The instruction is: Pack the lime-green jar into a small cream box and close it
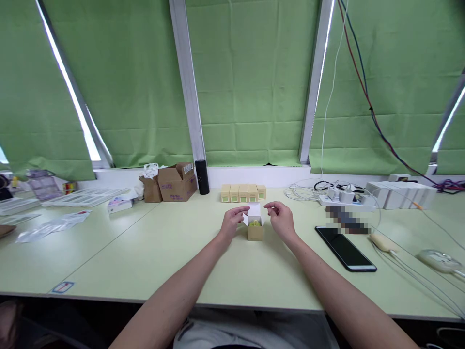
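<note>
A small tan cardboard box (255, 234) stands on the table in front of me with its top opened. Its white-lined lid (254, 209) points up at the back, and side flaps stick out. Something yellow-green (255, 223) sits inside; its kind is too small to make out. On the box's left is my left hand (231, 224), fingers stretched toward the lid and side flap; whether they touch is unclear. My right hand (281, 219) hovers just right of the box, fingers bent and apart, holding nothing visible.
Behind the box stands a row of several small tan boxes (239, 193) with green labels. A phone (345, 248), mouse (440, 261), cables and power strip (347, 202) lie at right. Cardboard cartons (178, 186) and a black cylinder (202, 177) stand back left.
</note>
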`<move>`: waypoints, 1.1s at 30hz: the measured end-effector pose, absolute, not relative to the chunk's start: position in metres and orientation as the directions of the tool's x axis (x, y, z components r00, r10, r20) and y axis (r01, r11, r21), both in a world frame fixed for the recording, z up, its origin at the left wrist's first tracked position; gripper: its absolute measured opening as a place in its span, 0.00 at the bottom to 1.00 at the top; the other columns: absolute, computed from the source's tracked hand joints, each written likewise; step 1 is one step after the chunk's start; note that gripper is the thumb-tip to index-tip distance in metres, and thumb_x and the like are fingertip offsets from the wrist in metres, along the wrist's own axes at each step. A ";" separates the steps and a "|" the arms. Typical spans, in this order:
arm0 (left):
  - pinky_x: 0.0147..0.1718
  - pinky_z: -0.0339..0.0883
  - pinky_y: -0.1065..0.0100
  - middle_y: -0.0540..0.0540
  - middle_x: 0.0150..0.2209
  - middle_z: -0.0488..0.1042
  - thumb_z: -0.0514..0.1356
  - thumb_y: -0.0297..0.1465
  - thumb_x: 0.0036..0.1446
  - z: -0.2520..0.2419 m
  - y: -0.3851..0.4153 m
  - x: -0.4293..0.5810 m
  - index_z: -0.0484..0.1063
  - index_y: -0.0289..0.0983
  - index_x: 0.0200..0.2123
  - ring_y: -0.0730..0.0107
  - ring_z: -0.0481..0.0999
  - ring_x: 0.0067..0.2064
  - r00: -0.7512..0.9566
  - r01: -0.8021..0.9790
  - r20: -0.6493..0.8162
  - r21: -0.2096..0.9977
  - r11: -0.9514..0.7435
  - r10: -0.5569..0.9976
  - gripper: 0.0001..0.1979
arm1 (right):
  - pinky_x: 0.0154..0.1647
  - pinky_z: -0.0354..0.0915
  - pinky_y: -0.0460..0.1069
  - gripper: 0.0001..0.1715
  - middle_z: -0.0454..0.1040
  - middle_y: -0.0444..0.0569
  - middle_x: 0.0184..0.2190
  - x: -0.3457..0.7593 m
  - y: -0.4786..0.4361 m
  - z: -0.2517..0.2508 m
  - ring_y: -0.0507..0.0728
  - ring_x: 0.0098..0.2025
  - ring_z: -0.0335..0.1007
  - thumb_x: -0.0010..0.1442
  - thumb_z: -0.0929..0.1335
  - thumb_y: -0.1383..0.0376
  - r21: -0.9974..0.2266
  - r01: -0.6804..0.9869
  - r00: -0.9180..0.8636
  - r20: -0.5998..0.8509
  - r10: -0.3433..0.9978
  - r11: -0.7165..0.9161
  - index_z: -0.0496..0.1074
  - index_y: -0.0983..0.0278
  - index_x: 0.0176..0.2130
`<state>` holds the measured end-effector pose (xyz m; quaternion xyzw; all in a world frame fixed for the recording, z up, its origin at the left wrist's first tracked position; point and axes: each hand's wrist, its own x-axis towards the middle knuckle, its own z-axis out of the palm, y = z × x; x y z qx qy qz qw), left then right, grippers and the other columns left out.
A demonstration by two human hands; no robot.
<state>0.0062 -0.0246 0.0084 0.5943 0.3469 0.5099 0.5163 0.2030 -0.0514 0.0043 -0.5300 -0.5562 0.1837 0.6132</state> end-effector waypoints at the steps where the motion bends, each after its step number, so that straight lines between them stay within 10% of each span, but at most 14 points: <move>1: 0.43 0.65 0.65 0.42 0.39 0.82 0.59 0.29 0.41 0.007 -0.023 0.006 0.83 0.34 0.44 0.62 0.76 0.43 0.236 -0.105 0.248 0.968 -0.229 0.940 0.25 | 0.36 0.66 0.52 0.13 0.80 0.53 0.39 0.204 -0.051 0.004 0.59 0.35 0.73 0.57 0.64 0.61 -0.859 0.366 0.323 0.478 0.817 0.358 0.78 0.61 0.35; 33: 0.38 0.61 0.66 0.50 0.32 0.76 0.71 0.34 0.46 0.002 -0.027 0.014 0.69 0.40 0.46 0.68 0.74 0.34 0.294 -0.087 0.276 0.961 -0.262 0.915 0.23 | 0.31 0.64 0.50 0.24 0.75 0.49 0.42 0.206 -0.037 -0.008 0.57 0.35 0.72 0.46 0.67 0.63 -0.967 0.189 0.318 0.227 0.921 0.173 0.73 0.60 0.45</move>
